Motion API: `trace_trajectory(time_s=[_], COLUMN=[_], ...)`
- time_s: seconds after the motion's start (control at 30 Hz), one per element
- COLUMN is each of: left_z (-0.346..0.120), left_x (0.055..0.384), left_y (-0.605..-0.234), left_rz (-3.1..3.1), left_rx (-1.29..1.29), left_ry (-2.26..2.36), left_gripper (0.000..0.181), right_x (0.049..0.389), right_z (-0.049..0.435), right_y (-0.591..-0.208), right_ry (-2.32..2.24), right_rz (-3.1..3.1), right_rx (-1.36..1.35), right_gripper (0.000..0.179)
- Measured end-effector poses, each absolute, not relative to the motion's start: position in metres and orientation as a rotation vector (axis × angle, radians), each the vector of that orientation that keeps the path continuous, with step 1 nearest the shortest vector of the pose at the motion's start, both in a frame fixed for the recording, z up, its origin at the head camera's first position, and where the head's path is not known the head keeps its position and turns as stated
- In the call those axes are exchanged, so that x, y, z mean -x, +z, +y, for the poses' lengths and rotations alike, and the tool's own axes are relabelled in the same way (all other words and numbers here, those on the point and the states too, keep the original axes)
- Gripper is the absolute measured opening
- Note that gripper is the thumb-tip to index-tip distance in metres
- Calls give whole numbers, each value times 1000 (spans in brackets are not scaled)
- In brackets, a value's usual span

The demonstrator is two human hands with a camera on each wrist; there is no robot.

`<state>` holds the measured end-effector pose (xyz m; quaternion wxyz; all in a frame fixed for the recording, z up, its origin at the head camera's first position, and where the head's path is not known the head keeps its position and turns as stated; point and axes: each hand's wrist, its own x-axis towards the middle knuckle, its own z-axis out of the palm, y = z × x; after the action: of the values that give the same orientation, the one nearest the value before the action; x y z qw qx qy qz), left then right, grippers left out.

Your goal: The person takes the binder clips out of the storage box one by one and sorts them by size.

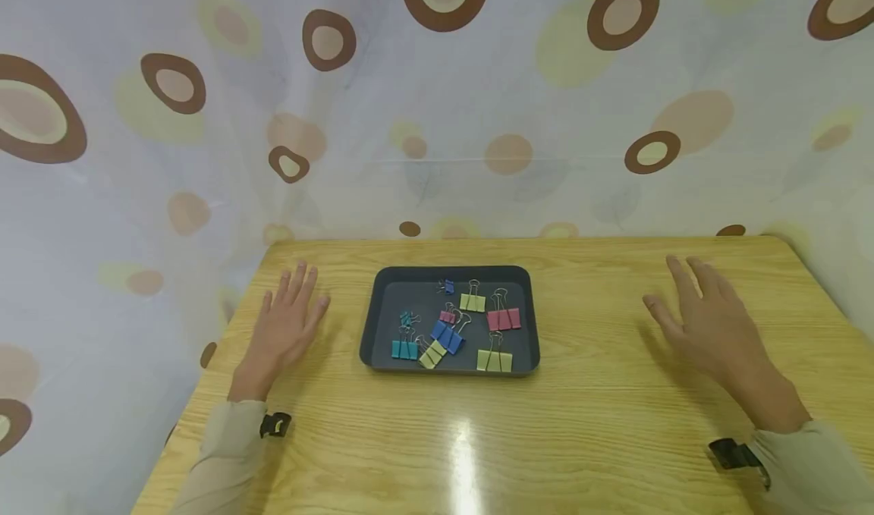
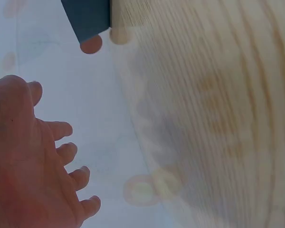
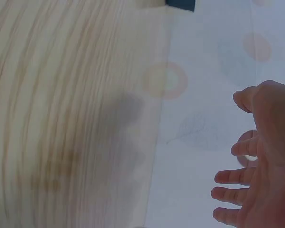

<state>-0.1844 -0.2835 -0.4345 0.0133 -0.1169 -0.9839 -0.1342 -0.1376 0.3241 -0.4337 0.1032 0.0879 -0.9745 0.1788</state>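
Lying between your two hands, a dark tray [image 1: 385,299] sits on the wooden worktop [image 1: 601,424] and carries a scatter of binder clips. Your left hand [image 1: 283,333] is just off the tray's left side, its grip spread, thumb apart from the fingers. Your right hand [image 1: 713,329] is well apart from the tray on the right, its grip spread too. Both seem to be raised a little above the wood, though you can't be fully sure from these angles.

Inside the tray, you have a red clip [image 1: 504,319] at the right, with one yellow clip [image 1: 495,361] below it and another to its upper left. A large blue clip [image 1: 448,337] lies near the middle, touching or nearly touching a tilted yellow one. A teal clip [image 1: 404,350] lies at the lower left. A patterned sheet [image 1: 423,181] hangs behind.
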Motion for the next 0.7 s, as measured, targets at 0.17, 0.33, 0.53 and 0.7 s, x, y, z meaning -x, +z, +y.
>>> trace_trajectory(time_s=[0.17, 0.33, 0.53, 0.7], left_z=[-274, -263, -250, -240], left_x=[181, 177, 171, 167], left_y=[-436, -436, -439, -441], left_rz=[-3068, -3063, -3074, -3074], left_rx=[389, 411, 418, 472], left_ry=[-454, -474, -491, -509], left_gripper=[69, 68, 69, 68], right_x=[134, 131, 131, 133], right_z=[301, 276, 252, 229], right_y=[-430, -425, -423, -423], right_ry=[625, 775, 942, 1037], right_rz=[-2804, -2761, -2704, -2651], right_rx=[-287, -319, -394, -461], right_gripper=[73, 71, 66, 63])
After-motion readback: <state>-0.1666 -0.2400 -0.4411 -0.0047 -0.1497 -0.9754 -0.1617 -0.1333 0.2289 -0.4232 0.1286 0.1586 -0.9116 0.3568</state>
